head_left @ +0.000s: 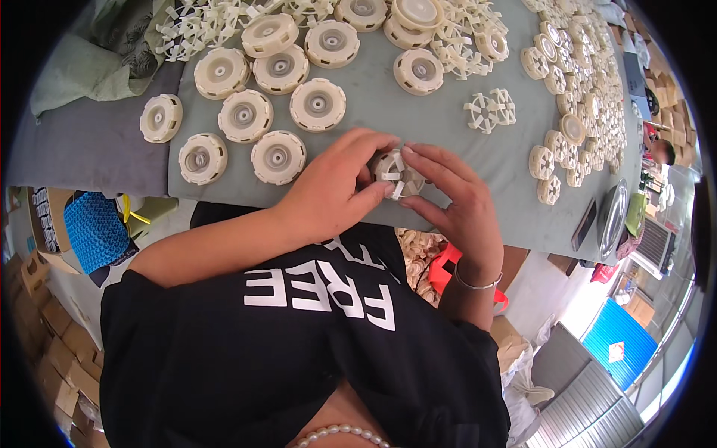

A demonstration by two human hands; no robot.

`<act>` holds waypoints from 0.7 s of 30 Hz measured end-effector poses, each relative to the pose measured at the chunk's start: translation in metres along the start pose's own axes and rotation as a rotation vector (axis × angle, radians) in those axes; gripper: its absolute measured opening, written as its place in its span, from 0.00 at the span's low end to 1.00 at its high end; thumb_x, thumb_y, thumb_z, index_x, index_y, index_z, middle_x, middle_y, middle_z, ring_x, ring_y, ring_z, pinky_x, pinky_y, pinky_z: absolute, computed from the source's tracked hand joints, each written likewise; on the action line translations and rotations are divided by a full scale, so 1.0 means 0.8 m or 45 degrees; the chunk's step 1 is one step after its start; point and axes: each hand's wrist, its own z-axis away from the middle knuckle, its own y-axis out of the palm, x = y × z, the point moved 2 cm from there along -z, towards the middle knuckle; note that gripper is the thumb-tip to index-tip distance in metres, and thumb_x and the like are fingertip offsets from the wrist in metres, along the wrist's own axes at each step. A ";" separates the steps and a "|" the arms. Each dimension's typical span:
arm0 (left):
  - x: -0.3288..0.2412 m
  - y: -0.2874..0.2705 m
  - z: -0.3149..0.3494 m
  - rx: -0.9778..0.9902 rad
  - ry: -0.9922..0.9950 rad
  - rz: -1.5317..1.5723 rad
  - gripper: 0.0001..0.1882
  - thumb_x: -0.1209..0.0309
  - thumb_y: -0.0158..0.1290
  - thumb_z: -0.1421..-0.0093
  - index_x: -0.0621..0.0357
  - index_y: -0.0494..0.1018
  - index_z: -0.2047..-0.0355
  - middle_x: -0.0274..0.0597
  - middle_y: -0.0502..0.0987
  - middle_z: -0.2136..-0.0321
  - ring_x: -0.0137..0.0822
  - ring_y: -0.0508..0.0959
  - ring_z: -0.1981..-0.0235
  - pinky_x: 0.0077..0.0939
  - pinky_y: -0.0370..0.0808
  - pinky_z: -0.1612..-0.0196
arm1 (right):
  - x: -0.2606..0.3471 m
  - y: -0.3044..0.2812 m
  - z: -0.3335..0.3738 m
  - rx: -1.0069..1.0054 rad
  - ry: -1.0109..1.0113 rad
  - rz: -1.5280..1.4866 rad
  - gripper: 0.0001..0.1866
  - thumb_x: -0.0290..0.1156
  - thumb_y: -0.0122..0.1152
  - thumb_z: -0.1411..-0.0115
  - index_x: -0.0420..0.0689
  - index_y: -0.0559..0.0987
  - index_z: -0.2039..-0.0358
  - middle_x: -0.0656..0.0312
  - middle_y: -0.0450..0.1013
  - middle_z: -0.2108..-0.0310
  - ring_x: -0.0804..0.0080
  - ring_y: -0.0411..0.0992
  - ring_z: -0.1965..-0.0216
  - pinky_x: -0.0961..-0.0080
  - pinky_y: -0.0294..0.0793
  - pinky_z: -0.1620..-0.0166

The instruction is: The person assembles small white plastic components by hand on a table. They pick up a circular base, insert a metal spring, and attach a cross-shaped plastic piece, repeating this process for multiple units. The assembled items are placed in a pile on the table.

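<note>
Between my two hands is a round cream plastic part with white prongs around it, close to the table's near edge. My left hand closes on its left side, thumb in front and fingers behind. My right hand curves around the other side with thumb and fingertips touching it. The fingers hide part of its rim. Left of my hands, several cream round plastic discs with ringed centres, such as one disc, lie on the table. Beyond my right hand lie loose pronged plastic rings.
A grey-green cloth covers the table. Pronged rings are heaped at the far left, and many assembled round parts spread along the right. A phone and a metal tray lie near the right edge. Below hangs a red bag.
</note>
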 end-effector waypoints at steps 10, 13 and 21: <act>0.000 0.002 -0.001 0.000 0.068 -0.090 0.30 0.76 0.60 0.35 0.58 0.69 0.32 0.47 0.71 0.44 0.32 0.77 0.65 0.29 0.78 0.61 | -0.001 0.003 0.005 0.037 -0.035 0.017 0.32 0.27 0.80 0.49 0.45 0.83 0.41 0.56 0.78 0.40 0.52 0.78 0.42 0.59 0.80 0.42; -0.015 -0.008 0.004 0.177 -0.017 -0.177 0.30 0.72 0.63 0.35 0.56 0.70 0.33 0.51 0.71 0.42 0.35 0.81 0.60 0.32 0.81 0.58 | -0.043 -0.039 0.049 -0.109 0.157 0.163 0.31 0.25 0.80 0.49 0.45 0.83 0.41 0.56 0.78 0.41 0.55 0.79 0.43 0.58 0.80 0.43; -0.054 -0.018 -0.133 -0.198 0.191 -1.006 0.29 0.65 0.65 0.37 0.60 0.69 0.39 0.54 0.73 0.46 0.56 0.83 0.55 0.47 0.83 0.55 | -0.078 -0.062 -0.015 -0.639 0.274 0.426 0.22 0.29 0.78 0.44 0.48 0.86 0.47 0.60 0.80 0.48 0.62 0.81 0.56 0.64 0.80 0.57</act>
